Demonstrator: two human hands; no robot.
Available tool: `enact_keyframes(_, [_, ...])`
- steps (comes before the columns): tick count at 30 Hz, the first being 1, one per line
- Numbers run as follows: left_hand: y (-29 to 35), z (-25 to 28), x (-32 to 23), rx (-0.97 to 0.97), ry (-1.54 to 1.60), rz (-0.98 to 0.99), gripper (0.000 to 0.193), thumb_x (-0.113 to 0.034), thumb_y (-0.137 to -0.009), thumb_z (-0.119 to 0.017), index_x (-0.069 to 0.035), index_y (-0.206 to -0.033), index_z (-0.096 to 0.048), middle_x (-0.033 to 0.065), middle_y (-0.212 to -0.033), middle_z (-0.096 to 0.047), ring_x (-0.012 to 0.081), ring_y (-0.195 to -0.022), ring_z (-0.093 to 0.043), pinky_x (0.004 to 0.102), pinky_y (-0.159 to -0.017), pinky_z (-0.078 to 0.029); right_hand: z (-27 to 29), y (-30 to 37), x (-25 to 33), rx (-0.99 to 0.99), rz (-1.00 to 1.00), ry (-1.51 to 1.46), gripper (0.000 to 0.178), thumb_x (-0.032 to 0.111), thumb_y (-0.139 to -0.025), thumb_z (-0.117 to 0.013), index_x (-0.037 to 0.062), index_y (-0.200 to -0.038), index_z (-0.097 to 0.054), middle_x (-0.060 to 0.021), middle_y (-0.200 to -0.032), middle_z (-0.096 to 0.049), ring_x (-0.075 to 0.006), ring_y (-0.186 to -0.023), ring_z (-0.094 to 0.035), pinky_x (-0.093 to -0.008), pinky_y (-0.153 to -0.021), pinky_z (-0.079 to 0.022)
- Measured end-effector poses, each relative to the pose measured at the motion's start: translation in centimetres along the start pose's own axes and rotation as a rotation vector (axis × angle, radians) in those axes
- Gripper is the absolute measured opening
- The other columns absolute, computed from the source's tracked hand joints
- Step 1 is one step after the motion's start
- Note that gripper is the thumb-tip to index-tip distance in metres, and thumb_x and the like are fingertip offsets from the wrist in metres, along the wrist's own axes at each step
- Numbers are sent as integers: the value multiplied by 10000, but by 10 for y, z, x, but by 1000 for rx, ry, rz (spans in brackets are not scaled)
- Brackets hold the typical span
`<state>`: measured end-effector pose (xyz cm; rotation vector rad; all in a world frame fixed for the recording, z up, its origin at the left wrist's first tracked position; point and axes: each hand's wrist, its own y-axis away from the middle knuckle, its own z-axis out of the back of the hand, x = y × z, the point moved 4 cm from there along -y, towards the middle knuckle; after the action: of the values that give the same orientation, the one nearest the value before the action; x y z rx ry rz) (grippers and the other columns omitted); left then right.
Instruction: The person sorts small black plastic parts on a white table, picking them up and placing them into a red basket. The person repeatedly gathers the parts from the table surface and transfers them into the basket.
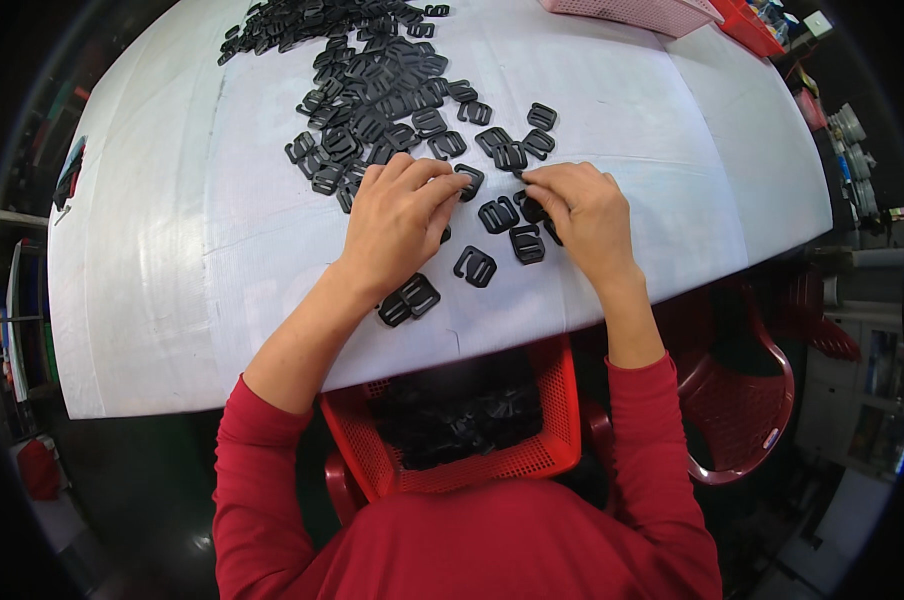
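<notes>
My left hand [400,215] is closed in a pinch on a black plastic buckle [470,182], its thumb and fingertips at the buckle's left edge. Opposite it, my right hand [584,215] pinches another black buckle [519,174], of which only a thin dark end shows past the fingertips. Between and below the hands lie several loose buckles [498,215], some partly covered by the right fingers. Two more buckles [419,293] sit under my left wrist. A slotted buckle with an open side [475,267] rests alone nearer the table edge.
A heap of black buckles [372,85] spreads over the white-covered table [162,250] toward its far side. Below the front edge, a red basket [562,400] holds dark pieces. A pink basket [637,12] stands at the far right, and a dark red chair [737,400] is beside me.
</notes>
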<state>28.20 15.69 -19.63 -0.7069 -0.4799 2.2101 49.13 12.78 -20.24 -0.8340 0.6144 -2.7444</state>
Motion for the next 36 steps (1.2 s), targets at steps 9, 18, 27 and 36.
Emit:
enact_keyframes(9, [-2, 18, 23, -87, -22, 100, 179, -72, -856, -678, -107, -1023, -732, 32, -992, -680, 228, -905, -605, 351, -800, -457, 26, 18, 7, -57, 34, 2, 271, 191, -757, -786, 101, -1008, -739, -37, -1014, -703, -257, -937, -617, -344, -783, -471])
enact_keyframes(18, [-7, 26, 41, -131, -2, 200, 172, -60, -865, -661, -82, -1018, -737, 66, -990, -694, 245, -897, -622, 351, -805, -488, 20, 56, 30, 39, -98, -156, 190, 136, -780, -759, 101, -967, -747, -1, -843, -715, -204, -784, -615, -331, -744, -409])
enact_keyframes(27, [-6, 35, 41, -208, 37, 211, 167, -40, -837, -673, -71, -990, -732, 82, -976, -696, 266, -894, -636, 367, -806, -493, 29, 51, 5, 6, 67, 57, 227, 128, -784, -738, 76, -1005, -741, -44, -1084, -709, -244, -983, -614, -358, -829, -481])
enact_keyframes(36, [21, 83, 12, -289, 123, 270, 214, 36, -839, -665, -54, -1022, -731, 96, -996, -698, 244, -908, -645, 331, -799, -518, 22, 48, -19, -96, -348, -183, 185, 83, -813, -717, 76, -997, -727, -95, -948, -699, -274, -883, -618, -386, -797, -484])
